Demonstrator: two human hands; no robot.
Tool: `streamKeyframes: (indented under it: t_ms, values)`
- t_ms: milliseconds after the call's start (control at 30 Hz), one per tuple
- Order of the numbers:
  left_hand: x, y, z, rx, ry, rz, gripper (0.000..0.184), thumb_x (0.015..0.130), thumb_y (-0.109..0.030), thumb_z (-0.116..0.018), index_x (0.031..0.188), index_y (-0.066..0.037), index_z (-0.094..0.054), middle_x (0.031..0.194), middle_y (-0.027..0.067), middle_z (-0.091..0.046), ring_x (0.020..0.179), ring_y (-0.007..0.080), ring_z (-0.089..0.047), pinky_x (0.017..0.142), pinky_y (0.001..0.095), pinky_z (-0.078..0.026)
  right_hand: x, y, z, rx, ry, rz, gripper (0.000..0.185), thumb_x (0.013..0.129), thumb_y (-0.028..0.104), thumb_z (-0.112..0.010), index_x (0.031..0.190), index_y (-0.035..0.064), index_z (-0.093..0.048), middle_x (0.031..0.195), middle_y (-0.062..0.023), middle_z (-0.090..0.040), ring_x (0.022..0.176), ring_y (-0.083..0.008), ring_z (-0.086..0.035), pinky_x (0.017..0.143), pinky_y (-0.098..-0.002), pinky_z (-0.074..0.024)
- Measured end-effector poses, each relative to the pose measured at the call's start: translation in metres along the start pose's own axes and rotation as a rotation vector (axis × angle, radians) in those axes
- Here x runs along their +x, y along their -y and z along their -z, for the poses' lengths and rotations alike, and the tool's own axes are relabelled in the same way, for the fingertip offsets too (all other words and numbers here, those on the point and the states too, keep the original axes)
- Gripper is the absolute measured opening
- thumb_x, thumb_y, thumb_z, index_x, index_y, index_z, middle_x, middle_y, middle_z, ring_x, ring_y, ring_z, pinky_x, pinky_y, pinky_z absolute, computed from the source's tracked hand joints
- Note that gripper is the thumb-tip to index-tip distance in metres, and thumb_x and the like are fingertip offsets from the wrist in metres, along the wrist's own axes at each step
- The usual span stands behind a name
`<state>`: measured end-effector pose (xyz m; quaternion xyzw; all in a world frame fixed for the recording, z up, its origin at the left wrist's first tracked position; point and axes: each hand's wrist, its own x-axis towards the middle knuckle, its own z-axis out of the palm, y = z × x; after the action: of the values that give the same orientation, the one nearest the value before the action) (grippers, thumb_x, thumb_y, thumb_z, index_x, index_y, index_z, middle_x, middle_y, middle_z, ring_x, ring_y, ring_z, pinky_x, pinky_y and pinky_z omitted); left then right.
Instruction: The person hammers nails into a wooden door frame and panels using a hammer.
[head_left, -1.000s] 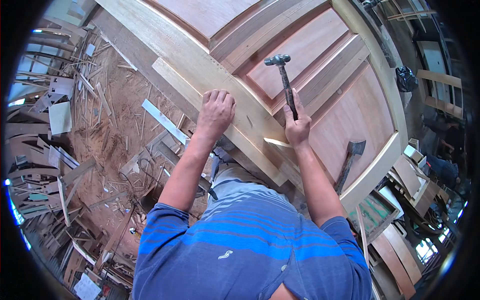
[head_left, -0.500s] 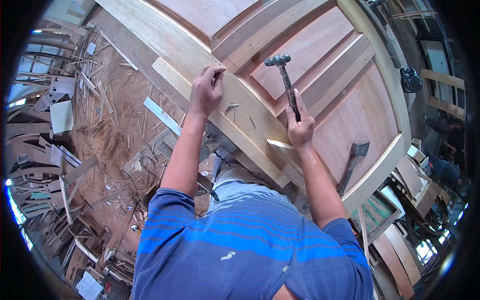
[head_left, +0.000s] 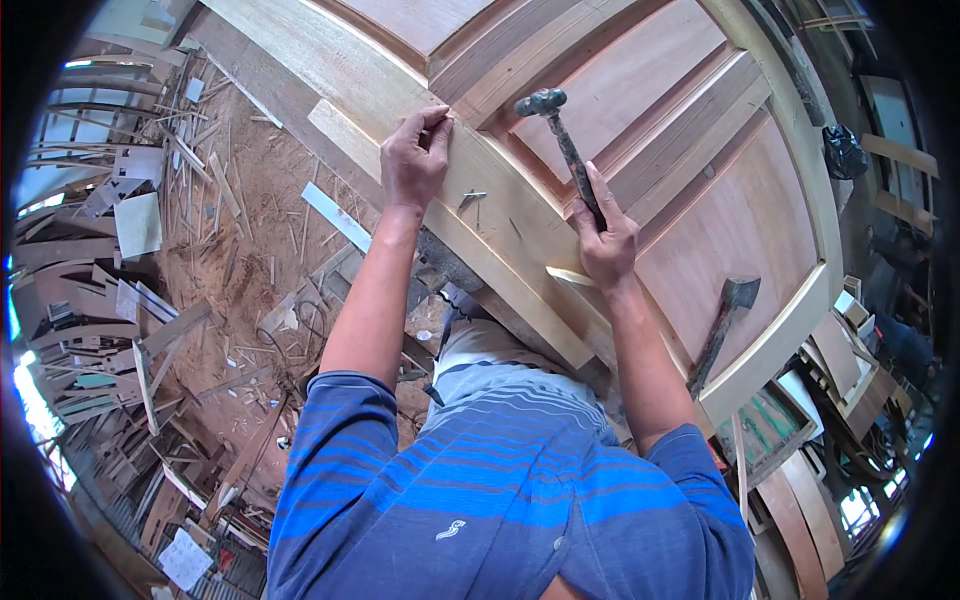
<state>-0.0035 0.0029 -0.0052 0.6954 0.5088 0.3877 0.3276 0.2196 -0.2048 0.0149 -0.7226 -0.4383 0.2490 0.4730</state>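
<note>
over the panelled door: hammer in the right hand, left fingertips pinched at the frame

on the near side of the door (head_left: 390,85), a pale wooden frame around pinkish panels, both bare hands are at work height. right hand (head_left: 608,240): grip closed around the lower handle of the hammer (head_left: 567,150), thumb and forefinger lying along it. the hammer is held up over the door, its dark metal head pointing away from me, with the handle slanting back to my palm.

left hand (head_left: 412,168): grip narrow, thumb and forefinger drawn together at the frame, near the corner of a panel recess. whether a small piece sits between the fingertips, i cannot tell.

loose nails (head_left: 473,196) lie on the pale frame between my two hands, nearer the left; their exact count is unclear. a narrow board (head_left: 540,315) runs along the door's near edge. a pale wood wedge (head_left: 568,275) shows just beside my right wrist.

to the right of my right forearm, a hatchet (head_left: 740,292) lies on the door, blade end away from me, handle slanting back toward the curved edge. beyond that edge, a black plastic bag (head_left: 845,153). left and below, the floor (head_left: 250,180) is strewn with wood scraps and sawdust.
</note>
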Motion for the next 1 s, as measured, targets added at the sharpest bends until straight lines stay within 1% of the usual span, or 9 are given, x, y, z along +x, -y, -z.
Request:
streamKeyframes:
  t_ms: [167, 267, 367, 500, 567, 600, 800, 900, 1000]
  values:
    - [0.001, -0.002, 0.0, 0.043, 0.008, -0.061, 0.02, 0.096, -0.007, -0.083, 0.116, -0.009, -0.085, 0.101, 0.0132, -0.083, 0.081, 0.023, -0.08, 0.077, 0.0361, -0.065, 0.002, 0.005, -0.001, -0.001, 0.043, 0.022, 0.062, 0.103, 0.008, -0.077, 0.162, 0.0206, -0.062, 0.1, -0.0176, -0.083, 0.072, -0.0107, -0.07, 0.073, -0.0322, -0.0593]
    - [0.001, 0.0, 0.001, 0.042, 0.029, -0.098, 0.025, 0.096, -0.006, -0.083, 0.12, -0.011, -0.085, 0.1, 0.0111, -0.083, 0.079, 0.0213, -0.08, 0.076, 0.0356, -0.065, 0.009, 0.014, -0.005, -0.052, 0.029, 0.141, 0.063, 0.102, 0.009, -0.078, 0.162, 0.0217, -0.063, 0.098, -0.0191, -0.082, 0.071, -0.0191, -0.074, 0.072, -0.036, -0.0607]
    - [-0.001, 0.0, 0.0, 0.026, 0.043, -0.068, 0.033, 0.096, -0.006, -0.084, 0.128, -0.01, -0.082, 0.099, 0.0088, -0.083, 0.079, 0.0157, -0.079, 0.074, 0.031, -0.064, 0.017, 0.034, -0.005, -0.132, 0.117, 0.135, 0.062, 0.101, 0.011, -0.079, 0.161, 0.0228, -0.063, 0.096, -0.0186, -0.08, 0.071, -0.0288, -0.076, 0.07, -0.0411, -0.0615]
    - [0.0, 0.002, 0.0, 0.03, 0.05, -0.013, 0.048, 0.094, -0.008, -0.087, 0.141, -0.011, -0.075, 0.097, 0.0081, -0.084, 0.08, 0.0133, -0.079, 0.073, 0.0304, -0.065, 0.027, 0.049, -0.013, -0.192, 0.1, 0.33, 0.064, 0.101, 0.012, -0.077, 0.162, 0.0261, -0.062, 0.088, -0.0148, -0.076, 0.069, -0.0303, -0.073, 0.066, -0.0451, -0.0604]
    - [-0.001, 0.003, -0.001, -0.001, 0.045, 0.022, 0.051, 0.093, -0.009, -0.085, 0.143, -0.014, -0.074, 0.097, 0.0087, -0.084, 0.08, 0.0158, -0.081, 0.075, 0.0335, -0.066, 0.028, 0.055, -0.014, -0.248, 0.104, 0.399, 0.066, 0.101, 0.012, -0.077, 0.163, 0.0278, -0.06, 0.083, -0.013, -0.072, 0.066, -0.0291, -0.071, 0.063, -0.0455, -0.0595]
    - [-0.001, 0.002, -0.001, -0.017, 0.042, 0.041, 0.052, 0.093, -0.009, -0.084, 0.144, -0.015, -0.073, 0.096, 0.009, -0.084, 0.08, 0.0171, -0.082, 0.076, 0.035, -0.067, 0.028, 0.051, -0.017, -0.259, 0.087, 0.444, 0.068, 0.102, 0.012, -0.075, 0.165, 0.0288, -0.057, 0.074, -0.0099, -0.065, 0.061, -0.0268, -0.067, 0.058, -0.0446, -0.0572]
    - [0.0, -0.009, 0.005, 0.003, 0.067, 0.037, 0.05, 0.093, -0.011, -0.083, 0.142, -0.014, -0.073, 0.095, 0.009, -0.085, 0.08, 0.0202, -0.082, 0.077, 0.0365, -0.066, 0.031, 0.042, -0.019, -0.463, 0.207, 0.439, 0.066, 0.104, 0.015, -0.073, 0.166, 0.0299, -0.056, 0.071, -0.007, -0.06, 0.056, -0.0241, -0.063, 0.055, -0.0433, -0.0554]
    - [-0.001, -0.006, 0.004, 0.046, 0.076, 0.025, 0.048, 0.094, -0.006, -0.076, 0.141, -0.012, -0.072, 0.099, 0.0117, -0.082, 0.081, 0.0257, -0.082, 0.077, 0.0388, -0.066, 0.032, 0.06, -0.013, -0.363, 0.139, 0.503, 0.065, 0.104, 0.013, -0.072, 0.166, 0.0294, -0.057, 0.071, -0.0091, -0.059, 0.056, -0.0248, -0.062, 0.055, -0.0433, -0.0541]
    - [-0.001, -0.007, 0.006, 0.059, 0.035, 0.034, 0.056, 0.091, 0.003, -0.063, 0.145, -0.011, -0.067, 0.111, 0.0161, -0.077, 0.093, 0.0305, -0.079, 0.079, 0.0403, -0.065, 0.032, 0.085, -0.011, -0.21, 0.054, 0.56, 0.064, 0.104, 0.011, -0.071, 0.165, 0.0288, -0.058, 0.072, -0.011, -0.06, 0.058, -0.0256, -0.063, 0.056, -0.0437, -0.0532]
